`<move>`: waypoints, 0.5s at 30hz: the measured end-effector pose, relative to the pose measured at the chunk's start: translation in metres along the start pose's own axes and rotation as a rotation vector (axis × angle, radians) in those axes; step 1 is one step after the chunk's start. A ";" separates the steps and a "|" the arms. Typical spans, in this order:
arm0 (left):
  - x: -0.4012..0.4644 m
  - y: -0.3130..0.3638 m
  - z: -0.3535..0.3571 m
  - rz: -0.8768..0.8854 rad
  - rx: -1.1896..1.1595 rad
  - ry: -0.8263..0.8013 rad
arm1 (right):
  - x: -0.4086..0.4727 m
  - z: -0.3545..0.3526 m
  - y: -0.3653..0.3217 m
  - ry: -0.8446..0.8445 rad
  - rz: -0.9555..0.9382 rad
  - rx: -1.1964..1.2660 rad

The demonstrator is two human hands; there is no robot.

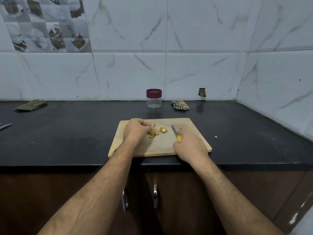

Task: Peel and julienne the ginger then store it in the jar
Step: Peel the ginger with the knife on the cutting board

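A folded checked cloth (31, 105) is lying at the back left of the black table (67, 133), close to the wall. A second, crumpled checked cloth (180, 105) is sitting further right, also by the wall. A metal blade tip (6, 126) is poking in at the left edge. White marble-patterned tiles (203, 48) are covering the wall, with a broken hole (202, 92) low down. Picture tiles (45, 24) are showing cups at upper left. Brown cabinet doors with metal handles (155, 195) are standing below.

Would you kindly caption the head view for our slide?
Left hand holds ginger on cutting board; right hand grips knife.
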State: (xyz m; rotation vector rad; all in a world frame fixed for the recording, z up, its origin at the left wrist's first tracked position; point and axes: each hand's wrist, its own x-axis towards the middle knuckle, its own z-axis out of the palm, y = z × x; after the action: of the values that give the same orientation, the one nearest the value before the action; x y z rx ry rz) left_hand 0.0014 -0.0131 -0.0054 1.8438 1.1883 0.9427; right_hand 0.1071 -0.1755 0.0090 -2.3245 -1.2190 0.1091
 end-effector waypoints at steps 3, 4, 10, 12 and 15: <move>0.005 0.011 0.011 -0.036 0.049 0.006 | 0.001 -0.003 0.004 0.006 0.002 -0.002; 0.006 0.013 0.015 -0.051 0.067 0.014 | 0.001 -0.004 0.005 0.006 -0.001 0.001; 0.009 0.011 0.024 -0.087 0.112 0.054 | 0.001 -0.005 0.008 0.010 -0.012 0.005; 0.009 0.006 0.023 -0.078 0.086 0.073 | 0.001 -0.004 0.008 0.008 -0.022 0.006; 0.011 -0.001 0.014 -0.046 0.060 0.115 | 0.002 -0.002 0.006 0.020 -0.042 0.016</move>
State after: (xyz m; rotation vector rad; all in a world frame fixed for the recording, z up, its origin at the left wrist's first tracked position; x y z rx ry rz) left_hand 0.0162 -0.0055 -0.0104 1.8222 1.3362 1.0080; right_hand 0.1131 -0.1771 0.0081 -2.2795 -1.2519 0.0805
